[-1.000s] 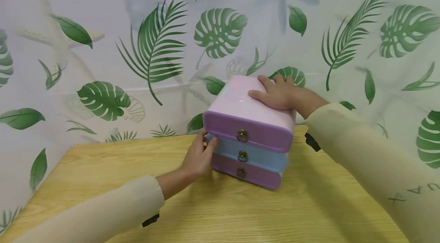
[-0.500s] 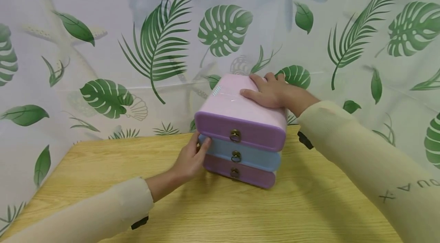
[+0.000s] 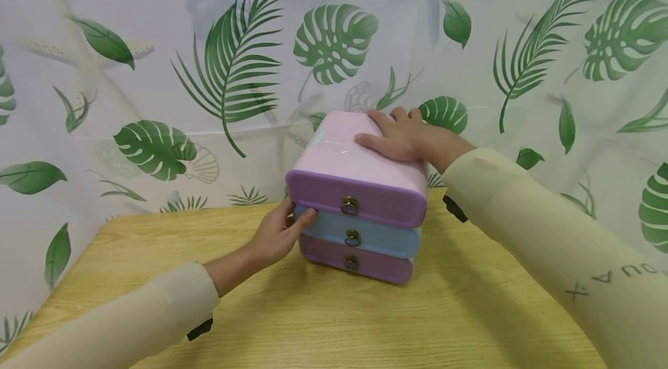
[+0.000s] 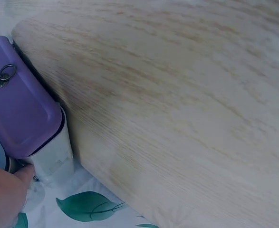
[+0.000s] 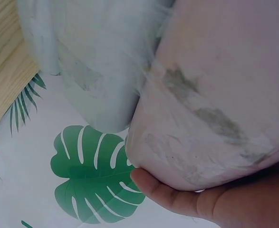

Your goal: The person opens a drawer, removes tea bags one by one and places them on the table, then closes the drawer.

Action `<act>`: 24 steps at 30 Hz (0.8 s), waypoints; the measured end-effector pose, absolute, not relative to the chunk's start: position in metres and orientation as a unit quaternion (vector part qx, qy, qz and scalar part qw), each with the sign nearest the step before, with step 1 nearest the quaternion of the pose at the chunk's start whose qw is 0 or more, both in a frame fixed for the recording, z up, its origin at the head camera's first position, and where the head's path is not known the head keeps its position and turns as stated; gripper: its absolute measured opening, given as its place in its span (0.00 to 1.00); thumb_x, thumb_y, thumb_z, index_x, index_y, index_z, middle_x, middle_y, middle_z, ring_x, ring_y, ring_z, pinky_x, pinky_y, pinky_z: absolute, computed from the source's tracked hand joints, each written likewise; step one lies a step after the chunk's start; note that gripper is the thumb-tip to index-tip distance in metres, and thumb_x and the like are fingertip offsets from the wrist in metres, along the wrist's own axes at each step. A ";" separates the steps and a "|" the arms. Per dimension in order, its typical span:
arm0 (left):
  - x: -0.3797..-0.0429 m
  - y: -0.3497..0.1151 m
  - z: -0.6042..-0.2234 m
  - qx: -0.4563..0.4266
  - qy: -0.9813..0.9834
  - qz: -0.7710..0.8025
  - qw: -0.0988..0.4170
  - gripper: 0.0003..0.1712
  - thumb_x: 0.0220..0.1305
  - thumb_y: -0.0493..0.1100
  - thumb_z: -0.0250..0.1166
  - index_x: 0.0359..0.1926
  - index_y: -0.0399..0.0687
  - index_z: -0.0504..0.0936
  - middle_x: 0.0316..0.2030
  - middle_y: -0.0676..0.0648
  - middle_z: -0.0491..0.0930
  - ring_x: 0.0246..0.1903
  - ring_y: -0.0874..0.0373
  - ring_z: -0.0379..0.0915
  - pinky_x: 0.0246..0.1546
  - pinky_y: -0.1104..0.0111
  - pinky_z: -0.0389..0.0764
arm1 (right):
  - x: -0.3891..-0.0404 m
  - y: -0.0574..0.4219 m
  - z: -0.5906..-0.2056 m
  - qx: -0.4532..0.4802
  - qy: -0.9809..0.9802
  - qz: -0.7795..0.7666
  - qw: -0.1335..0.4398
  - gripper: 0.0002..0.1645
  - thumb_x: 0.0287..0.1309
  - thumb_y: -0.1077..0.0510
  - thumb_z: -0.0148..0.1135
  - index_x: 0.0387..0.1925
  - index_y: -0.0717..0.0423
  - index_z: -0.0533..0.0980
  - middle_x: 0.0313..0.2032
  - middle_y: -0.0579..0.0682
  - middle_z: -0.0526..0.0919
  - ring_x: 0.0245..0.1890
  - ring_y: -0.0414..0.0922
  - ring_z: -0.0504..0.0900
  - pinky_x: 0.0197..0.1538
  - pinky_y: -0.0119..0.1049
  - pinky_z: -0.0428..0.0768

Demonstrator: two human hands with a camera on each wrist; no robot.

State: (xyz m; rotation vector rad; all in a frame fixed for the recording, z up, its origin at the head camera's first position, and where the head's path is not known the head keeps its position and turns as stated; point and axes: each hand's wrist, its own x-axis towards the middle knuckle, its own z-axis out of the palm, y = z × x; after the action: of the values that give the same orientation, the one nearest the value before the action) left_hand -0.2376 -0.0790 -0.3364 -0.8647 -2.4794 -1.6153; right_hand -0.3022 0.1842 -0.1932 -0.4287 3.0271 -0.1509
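Note:
A small three-tier drawer unit [image 3: 360, 201] stands angled on the wooden table in the head view. Its drawer fronts are purple, blue and purple, each with a bronze ring pull [image 3: 352, 237]; the top is pale pink. My left hand [image 3: 271, 235] grips its left side, thumb on the blue front and the other fingers hidden round the side. Spread over the right rear of the top, my right hand [image 3: 399, 137] rests with its fingers reaching the back edge. The right wrist view shows a finger [image 5: 168, 192] along the pink casing [image 5: 210, 95], with clear tape over it.
The wood-grain table [image 3: 334, 328] extends in front and to both sides. Right behind the unit hangs a white cloth [image 3: 156, 84] printed with green leaves and starfish. A small patterned sticker [image 3: 318, 137] lies on the unit's top left.
The drawer unit has shifted a little to the left across the table. Both hands have moved along with it, keeping their places on its side and top.

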 end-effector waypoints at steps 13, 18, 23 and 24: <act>-0.223 -0.087 -0.343 -0.251 -0.797 -0.546 0.066 0.25 0.66 0.53 0.54 0.61 0.51 0.64 0.58 0.44 0.70 0.50 0.54 0.72 0.49 0.58 0.77 | -0.308 0.170 -0.192 -0.176 0.983 -0.039 0.041 0.49 0.57 0.21 0.27 0.72 0.43 0.38 0.68 0.63 0.47 0.64 0.65 0.45 0.61 0.66 0.55; -0.207 -0.084 -0.333 -0.241 -0.802 -0.541 0.076 0.26 0.67 0.49 0.54 0.63 0.49 0.62 0.60 0.43 0.67 0.54 0.54 0.68 0.50 0.58 0.76 | -0.310 0.167 -0.193 -0.187 0.981 -0.037 0.039 0.49 0.57 0.21 0.27 0.72 0.41 0.38 0.68 0.61 0.48 0.65 0.63 0.47 0.62 0.64 0.56; -0.186 -0.080 -0.319 -0.244 -0.797 -0.546 0.089 0.25 0.67 0.43 0.54 0.63 0.43 0.62 0.61 0.40 0.66 0.54 0.52 0.68 0.49 0.57 0.76 | -0.312 0.164 -0.196 -0.203 0.978 -0.034 0.037 0.48 0.57 0.21 0.27 0.72 0.39 0.39 0.68 0.58 0.49 0.65 0.62 0.48 0.62 0.63 0.56; -0.185 -0.080 -0.319 -0.247 -0.796 -0.544 0.095 0.25 0.67 0.43 0.54 0.63 0.43 0.62 0.61 0.39 0.66 0.54 0.51 0.67 0.49 0.57 0.76 | -0.313 0.163 -0.196 -0.209 0.977 -0.033 0.034 0.48 0.57 0.22 0.28 0.71 0.39 0.40 0.68 0.58 0.49 0.65 0.61 0.48 0.62 0.63 0.56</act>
State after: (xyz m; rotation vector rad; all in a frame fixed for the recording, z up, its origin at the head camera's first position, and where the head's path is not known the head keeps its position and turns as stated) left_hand -0.1846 -0.0801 -0.3194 -0.7332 -2.3611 -1.6119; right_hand -0.3132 0.1632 -0.1962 -0.6416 3.0033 -0.1029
